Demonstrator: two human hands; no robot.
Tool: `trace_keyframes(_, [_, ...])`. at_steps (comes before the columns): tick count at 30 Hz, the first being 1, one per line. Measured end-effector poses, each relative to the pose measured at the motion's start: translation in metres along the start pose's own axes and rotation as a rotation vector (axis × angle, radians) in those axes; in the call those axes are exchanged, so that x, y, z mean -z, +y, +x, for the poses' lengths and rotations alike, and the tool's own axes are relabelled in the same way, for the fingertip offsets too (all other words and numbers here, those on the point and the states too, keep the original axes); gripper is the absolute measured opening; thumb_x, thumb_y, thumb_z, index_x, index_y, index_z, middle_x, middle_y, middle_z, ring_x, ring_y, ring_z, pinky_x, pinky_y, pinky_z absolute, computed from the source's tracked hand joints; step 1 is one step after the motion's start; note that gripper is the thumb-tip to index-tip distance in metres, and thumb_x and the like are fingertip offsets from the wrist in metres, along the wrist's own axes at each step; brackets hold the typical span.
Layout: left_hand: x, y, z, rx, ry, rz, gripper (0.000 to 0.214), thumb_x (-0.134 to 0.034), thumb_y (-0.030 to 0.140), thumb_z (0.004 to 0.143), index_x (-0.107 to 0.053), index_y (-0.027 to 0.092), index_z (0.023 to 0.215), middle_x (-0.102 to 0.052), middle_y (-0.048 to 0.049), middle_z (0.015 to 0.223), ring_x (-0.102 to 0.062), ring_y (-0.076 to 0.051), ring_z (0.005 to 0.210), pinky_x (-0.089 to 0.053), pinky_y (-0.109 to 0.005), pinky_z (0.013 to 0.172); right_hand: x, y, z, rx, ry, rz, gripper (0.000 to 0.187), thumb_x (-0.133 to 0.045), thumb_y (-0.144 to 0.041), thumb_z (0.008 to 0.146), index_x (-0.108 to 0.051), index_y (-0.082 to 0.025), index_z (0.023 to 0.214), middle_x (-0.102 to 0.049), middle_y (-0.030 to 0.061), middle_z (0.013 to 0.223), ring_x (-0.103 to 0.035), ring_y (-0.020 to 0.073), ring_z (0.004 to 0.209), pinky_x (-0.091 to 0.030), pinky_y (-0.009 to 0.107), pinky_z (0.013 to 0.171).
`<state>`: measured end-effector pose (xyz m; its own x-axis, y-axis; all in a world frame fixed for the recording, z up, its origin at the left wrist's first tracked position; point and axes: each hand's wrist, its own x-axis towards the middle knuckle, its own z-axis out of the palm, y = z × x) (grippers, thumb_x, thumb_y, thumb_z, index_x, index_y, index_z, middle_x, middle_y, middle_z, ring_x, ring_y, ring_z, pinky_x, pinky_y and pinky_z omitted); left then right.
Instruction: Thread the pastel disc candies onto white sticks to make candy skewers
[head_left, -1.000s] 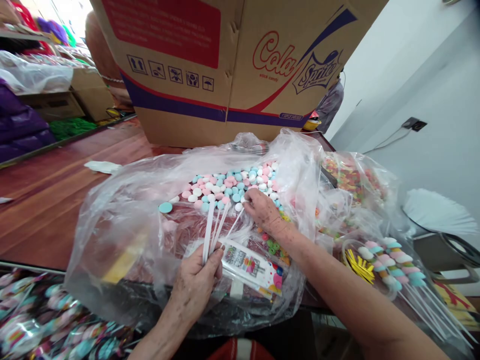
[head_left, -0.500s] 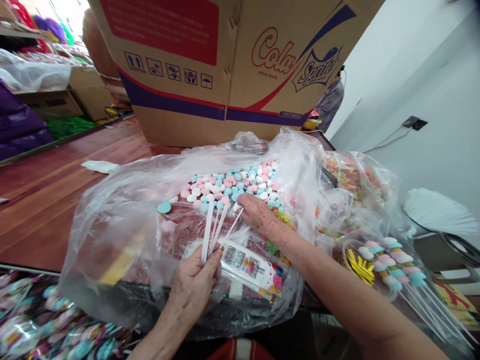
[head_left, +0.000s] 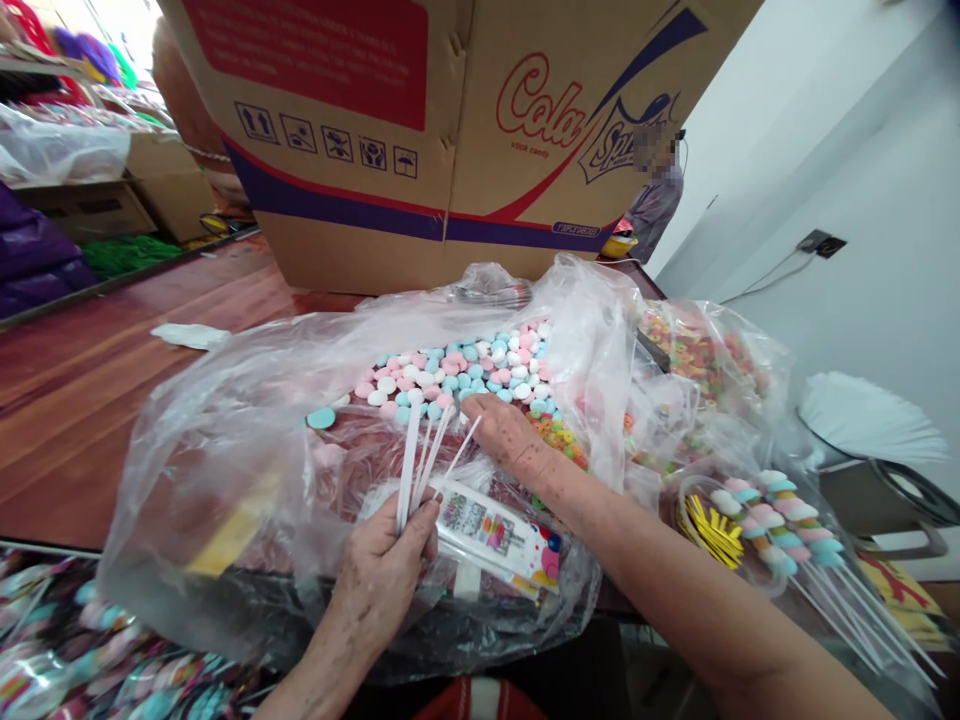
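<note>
My left hand is closed around several thin white sticks, which fan upward from the fist. At the front edge of a pile of pink, blue and white round candies is my right hand. Its fingers are bent together and point down; whatever lies between the fingertips is hidden. One stick's upper end comes close to those fingers. Below the right wrist lie printed clear packets, partly behind my left hand. Small coloured gummy rings lie beside the right wrist.
A large cardboard box stands behind the clear plastic sheeting. At right are finished candy skewers, a tub of yellow twist ties and a bag of gummies. Wrapped candies fill the lower left. A person is behind the box.
The whole view has shifted slightly, so things sit a little further left. Both hands keep nearly the same pose, the right still at the candy pile's edge.
</note>
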<state>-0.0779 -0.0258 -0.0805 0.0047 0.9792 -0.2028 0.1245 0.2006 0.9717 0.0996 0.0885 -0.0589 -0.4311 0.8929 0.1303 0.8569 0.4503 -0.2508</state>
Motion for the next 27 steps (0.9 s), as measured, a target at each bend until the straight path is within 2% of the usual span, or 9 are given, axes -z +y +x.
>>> trace_keyframes(3, [-0.002, -0.001, 0.001, 0.005, 0.031, -0.041, 0.034, -0.062, 0.050, 0.085, -0.058, 0.020, 0.069, -0.047, 0.0062, 0.048, -0.034, -0.009, 0.039, -0.025, -0.021, 0.039, -0.001, 0.002, 0.003, -0.112, 0.094, 0.244, 0.018, -0.050, -0.007, 0.083, -0.060, -0.021, 0.088, -0.069, 0.0073, 0.099, -0.060, 0.0219, 0.099, -0.046, 0.032, 0.091])
trace_keyframes(5, [-0.004, -0.001, 0.001, 0.010, 0.054, -0.058, 0.034, -0.062, 0.050, 0.084, -0.059, 0.020, 0.071, -0.048, 0.0061, 0.048, -0.037, -0.010, 0.040, -0.028, -0.021, 0.040, 0.000, 0.006, 0.005, -0.216, 0.174, 0.422, 0.011, -0.054, -0.012, 0.079, -0.057, -0.021, 0.083, -0.066, 0.0026, 0.085, -0.061, 0.0196, 0.084, -0.048, 0.031, 0.081])
trace_keyframes(7, [-0.004, 0.000, 0.001, 0.006, 0.061, -0.050, 0.034, -0.062, 0.051, 0.082, -0.059, 0.020, 0.069, -0.048, 0.0061, 0.048, -0.038, -0.010, 0.040, -0.029, -0.021, 0.040, 0.002, 0.011, 0.004, -0.325, 0.246, 0.691, 0.007, -0.060, -0.020, 0.075, -0.055, -0.022, 0.080, -0.060, -0.0027, 0.071, -0.057, 0.0162, 0.069, -0.047, 0.028, 0.068])
trace_keyframes(10, [-0.004, 0.003, 0.001, -0.014, 0.067, -0.014, 0.035, -0.062, 0.049, 0.082, -0.055, 0.021, 0.062, -0.045, 0.0065, 0.046, -0.037, -0.010, 0.039, -0.028, -0.021, 0.040, 0.010, 0.013, -0.003, -0.460, 0.284, 1.229, 0.020, -0.071, -0.029, 0.063, -0.056, -0.021, 0.075, -0.059, -0.0053, 0.064, -0.056, 0.0133, 0.060, -0.047, 0.026, 0.060])
trace_keyframes(13, [-0.004, 0.004, 0.000, -0.031, 0.065, 0.035, 0.037, -0.061, 0.046, 0.084, -0.053, 0.021, 0.057, -0.041, 0.0070, 0.043, -0.034, -0.010, 0.039, -0.025, -0.021, 0.040, 0.021, 0.009, -0.012, -0.504, 0.251, 1.501, 0.023, -0.077, -0.025, 0.054, -0.061, -0.019, 0.070, -0.063, -0.0034, 0.068, -0.060, 0.0124, 0.064, -0.053, 0.026, 0.063])
trace_keyframes(18, [-0.004, 0.003, 0.001, -0.050, 0.061, 0.052, 0.037, -0.059, 0.045, 0.084, -0.053, 0.022, 0.056, -0.043, 0.0059, 0.043, -0.035, -0.011, 0.041, -0.024, -0.022, 0.040, 0.029, 0.000, -0.020, -0.511, 0.240, 1.601, 0.021, -0.080, -0.021, 0.054, -0.063, -0.017, 0.067, -0.063, -0.0036, 0.070, -0.061, 0.0107, 0.066, -0.057, 0.025, 0.065])
trace_keyframes(27, [-0.007, 0.004, 0.003, -0.044, 0.097, 0.048, 0.033, -0.061, 0.046, 0.080, -0.055, 0.023, 0.058, -0.045, 0.0051, 0.042, -0.038, -0.012, 0.040, -0.028, -0.023, 0.039, 0.025, -0.002, -0.021, -0.462, 0.260, 1.588, 0.022, -0.081, -0.024, 0.057, -0.064, -0.019, 0.072, -0.066, -0.0026, 0.068, -0.063, 0.0120, 0.065, -0.056, 0.025, 0.064])
